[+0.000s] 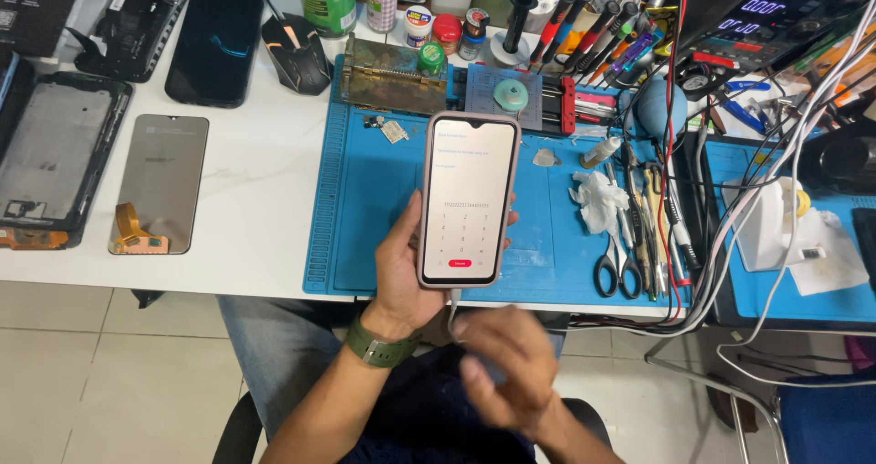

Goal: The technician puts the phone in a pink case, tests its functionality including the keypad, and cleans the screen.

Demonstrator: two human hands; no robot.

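Observation:
My left hand [400,268], with a green watch strap on the wrist, holds a smartphone [468,199] upright over the blue work mat [365,199]. Its screen is lit white and shows a number keypad with a red button at the bottom. A white cable [452,311] hangs from the phone's lower edge. My right hand [502,359] is blurred just below the phone, fingers curled beside that cable; whether it grips the cable is unclear.
A loose phone display with an orange flex [160,183] and an opened phone frame [59,158] lie at left. A dark phone [214,44] and mouse [297,53] sit behind. Scissors [617,272], tweezers, crumpled tissue [598,199], screwdrivers and a power supply [776,12] crowd the right.

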